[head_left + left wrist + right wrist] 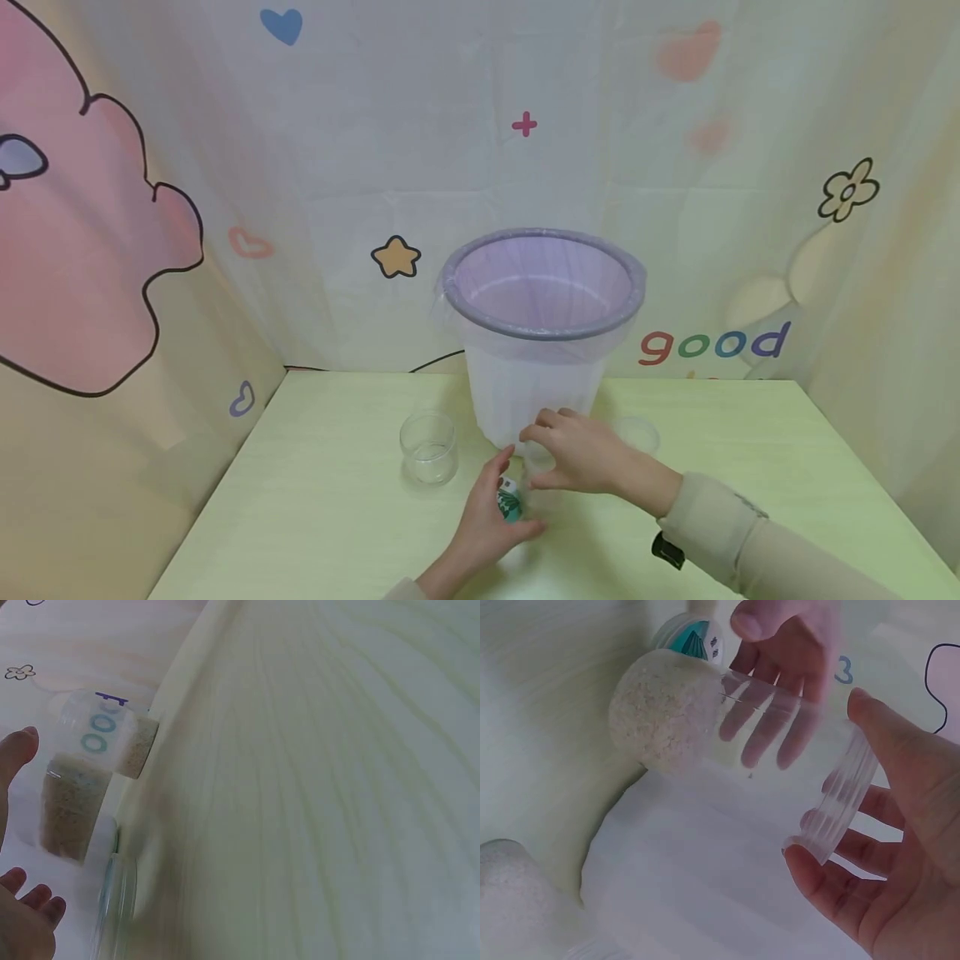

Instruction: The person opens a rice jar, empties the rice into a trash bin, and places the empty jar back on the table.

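My right hand grips the ribbed rim of a clear plastic jar, its thumb and fingertips round the mouth. White, rice-like grains fill the jar's bottom. My left hand is spread beside the jar, fingers loosely extended; through the clear wall they show behind it in the right wrist view. A small round container with a teal-and-white label is close to the jar's base, partly screened by my left hand in the head view. In the left wrist view, the grain-filled part of a jar appears between thumb and fingers.
A white bin with a grey rim and clear liner stands behind my hands. An uncovered clear glass stands left. Another clear jar with grains stands to the right, partly behind my right hand in the head view. A printed curtain hangs behind the table.
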The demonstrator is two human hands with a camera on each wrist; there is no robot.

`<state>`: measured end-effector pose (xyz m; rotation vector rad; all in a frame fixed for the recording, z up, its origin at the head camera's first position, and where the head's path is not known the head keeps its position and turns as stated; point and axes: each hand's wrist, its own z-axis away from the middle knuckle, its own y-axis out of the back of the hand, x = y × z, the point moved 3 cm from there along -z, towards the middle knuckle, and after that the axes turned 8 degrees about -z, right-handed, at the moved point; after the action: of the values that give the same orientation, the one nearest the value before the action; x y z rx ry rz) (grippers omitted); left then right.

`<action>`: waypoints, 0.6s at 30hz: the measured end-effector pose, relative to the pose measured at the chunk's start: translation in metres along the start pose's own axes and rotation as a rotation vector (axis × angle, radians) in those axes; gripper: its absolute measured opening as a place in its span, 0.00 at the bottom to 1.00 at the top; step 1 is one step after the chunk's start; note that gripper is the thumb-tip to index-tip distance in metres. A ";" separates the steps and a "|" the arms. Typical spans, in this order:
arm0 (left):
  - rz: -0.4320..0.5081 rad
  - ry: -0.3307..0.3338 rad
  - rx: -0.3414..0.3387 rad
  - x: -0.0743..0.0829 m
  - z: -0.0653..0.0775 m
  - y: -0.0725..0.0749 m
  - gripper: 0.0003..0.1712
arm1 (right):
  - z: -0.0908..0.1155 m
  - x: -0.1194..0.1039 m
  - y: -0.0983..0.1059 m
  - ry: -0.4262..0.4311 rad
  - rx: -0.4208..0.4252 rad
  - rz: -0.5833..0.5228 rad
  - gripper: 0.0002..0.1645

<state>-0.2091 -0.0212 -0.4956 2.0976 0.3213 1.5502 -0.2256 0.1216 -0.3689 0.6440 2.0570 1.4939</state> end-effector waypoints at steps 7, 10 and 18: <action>0.070 -0.027 0.006 0.000 -0.009 -0.005 0.51 | -0.007 -0.007 0.002 0.012 0.015 -0.005 0.25; 0.088 -0.024 0.017 0.000 -0.011 -0.005 0.50 | -0.009 -0.010 0.003 0.014 0.020 -0.002 0.26; 0.067 -0.059 0.032 0.002 -0.013 -0.006 0.42 | -0.010 -0.013 0.005 0.004 0.022 0.009 0.27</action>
<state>-0.2203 -0.0122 -0.4945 2.1950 0.2594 1.5264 -0.2219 0.1072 -0.3599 0.6600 2.0784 1.4811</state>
